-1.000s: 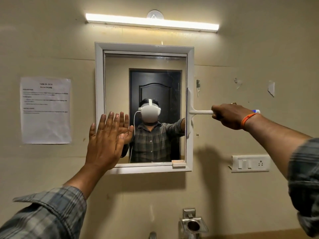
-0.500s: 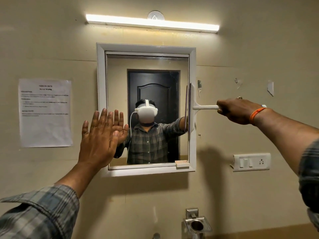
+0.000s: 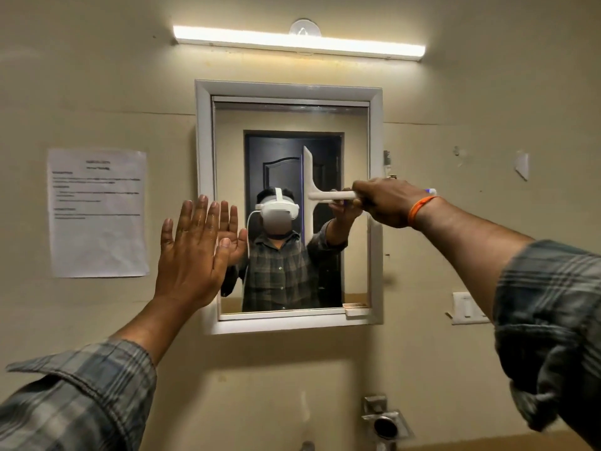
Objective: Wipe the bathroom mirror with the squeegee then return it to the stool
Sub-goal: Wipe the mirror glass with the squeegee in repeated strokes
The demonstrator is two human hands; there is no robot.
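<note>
Presently: squeegee (image 3: pixel 308 193) blade upright on mirror (image 3: pixel 292 125), right of centre.
Right hand (image 3: pixel 387 201) grips its handle; left hand (image 3: pixel 192 252), fingers straight, flat at frame's left edge.

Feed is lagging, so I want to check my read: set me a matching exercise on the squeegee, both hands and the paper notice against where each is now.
Things:
1. squeegee
2. left hand
3. right hand
4. paper notice

Places or states:
A. taped to the wall left of the mirror
B. gripping the handle
C. blade upright on the glass
D. fingers straight, raised at the mirror's left edge

Pairs: 1-C, 2-D, 3-B, 4-A
</note>
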